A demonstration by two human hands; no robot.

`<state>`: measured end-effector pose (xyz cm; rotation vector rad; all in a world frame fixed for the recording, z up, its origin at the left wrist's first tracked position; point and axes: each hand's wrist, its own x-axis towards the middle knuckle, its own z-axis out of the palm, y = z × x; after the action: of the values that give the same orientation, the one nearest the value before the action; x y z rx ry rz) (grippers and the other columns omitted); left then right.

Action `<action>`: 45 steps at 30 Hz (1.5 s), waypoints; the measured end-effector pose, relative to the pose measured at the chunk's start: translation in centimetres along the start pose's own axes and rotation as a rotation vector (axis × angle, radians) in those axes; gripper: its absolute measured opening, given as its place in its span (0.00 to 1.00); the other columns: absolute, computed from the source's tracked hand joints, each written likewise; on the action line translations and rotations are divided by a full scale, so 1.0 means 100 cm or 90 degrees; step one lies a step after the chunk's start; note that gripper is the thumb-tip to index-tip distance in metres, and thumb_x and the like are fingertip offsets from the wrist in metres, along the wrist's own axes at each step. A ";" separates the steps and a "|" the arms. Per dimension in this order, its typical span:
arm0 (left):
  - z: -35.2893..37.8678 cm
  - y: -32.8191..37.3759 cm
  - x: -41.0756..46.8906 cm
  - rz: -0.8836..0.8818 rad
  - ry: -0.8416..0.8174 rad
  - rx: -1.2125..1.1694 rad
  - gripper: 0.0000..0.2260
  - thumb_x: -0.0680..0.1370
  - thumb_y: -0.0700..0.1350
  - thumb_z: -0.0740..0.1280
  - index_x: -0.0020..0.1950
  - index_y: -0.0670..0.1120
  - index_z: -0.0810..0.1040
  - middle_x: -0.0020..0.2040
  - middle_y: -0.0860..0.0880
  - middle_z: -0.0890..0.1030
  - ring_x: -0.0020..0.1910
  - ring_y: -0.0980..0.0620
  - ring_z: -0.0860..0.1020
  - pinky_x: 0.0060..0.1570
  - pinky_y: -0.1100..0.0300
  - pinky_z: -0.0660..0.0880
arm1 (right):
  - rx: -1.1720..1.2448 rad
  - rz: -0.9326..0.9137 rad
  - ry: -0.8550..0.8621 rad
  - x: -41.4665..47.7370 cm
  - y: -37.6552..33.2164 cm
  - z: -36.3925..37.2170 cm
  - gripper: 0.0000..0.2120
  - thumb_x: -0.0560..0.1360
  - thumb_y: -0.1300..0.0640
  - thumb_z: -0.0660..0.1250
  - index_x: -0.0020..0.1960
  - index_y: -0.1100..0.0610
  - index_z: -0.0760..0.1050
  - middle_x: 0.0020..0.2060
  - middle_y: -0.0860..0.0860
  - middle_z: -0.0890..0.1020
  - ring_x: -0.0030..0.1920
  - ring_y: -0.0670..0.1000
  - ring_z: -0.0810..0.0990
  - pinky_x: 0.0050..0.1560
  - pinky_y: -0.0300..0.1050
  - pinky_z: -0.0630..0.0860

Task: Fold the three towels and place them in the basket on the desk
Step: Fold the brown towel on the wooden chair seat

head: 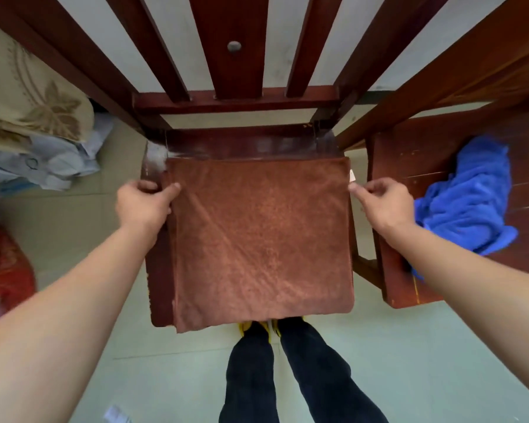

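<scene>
The brown towel lies flat on the seat of the wooden chair, covering nearly all of it, with its near edge hanging slightly over the chair's front. It looks already doubled, since layered edges show along its left side. The left hand pinches the towel's left edge toward the chair's back, thumb on top and fingers curled beneath. The right hand does the same at the right edge, fingertips closed narrowly on the cloth just below a small white tag.

The step in hand appears to be another fold. To do it well, both pinches should lift together and carry the far edge toward the chair's front, so that the corners meet squarely and the layers on the left do not slip apart. The overhang at the front wants watching, because a pull could drag the towel off the seat.

A blue towel sits crumpled on a second wooden seat to the right of the chair, not yet folded. A pile of pale bedding and a red bundle lie on the floor to the chair's left. The person's legs stand at its front. Neither the basket, the desk nor a third towel is in view.
</scene>
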<state>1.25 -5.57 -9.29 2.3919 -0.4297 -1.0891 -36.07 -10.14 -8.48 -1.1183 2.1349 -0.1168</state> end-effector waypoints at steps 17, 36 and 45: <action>-0.048 -0.125 -0.103 -0.038 -0.240 0.011 0.17 0.77 0.41 0.68 0.31 0.46 0.65 0.32 0.46 0.69 0.31 0.52 0.66 0.30 0.65 0.65 | 0.138 -0.022 -0.018 -0.113 0.117 0.024 0.10 0.72 0.53 0.73 0.36 0.54 0.76 0.32 0.49 0.80 0.35 0.50 0.77 0.42 0.46 0.73; -0.070 -0.151 -0.110 -0.073 -0.444 0.201 0.13 0.76 0.45 0.69 0.33 0.44 0.73 0.28 0.46 0.75 0.24 0.53 0.63 0.26 0.63 0.58 | 0.153 0.074 -0.225 -0.140 0.139 0.022 0.13 0.76 0.51 0.67 0.40 0.61 0.75 0.35 0.54 0.77 0.38 0.52 0.73 0.42 0.46 0.68; -0.060 -0.164 -0.127 -0.115 -0.362 0.034 0.10 0.76 0.39 0.58 0.37 0.46 0.73 0.26 0.53 0.77 0.35 0.51 0.70 0.36 0.57 0.63 | 0.186 0.108 -0.303 -0.151 0.151 0.023 0.15 0.75 0.51 0.69 0.43 0.64 0.79 0.39 0.52 0.82 0.42 0.47 0.77 0.47 0.41 0.69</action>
<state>-0.82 15.82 -6.83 2.1645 -0.4331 -1.8692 -39.37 11.10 -7.68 -0.7066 1.7093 -0.0709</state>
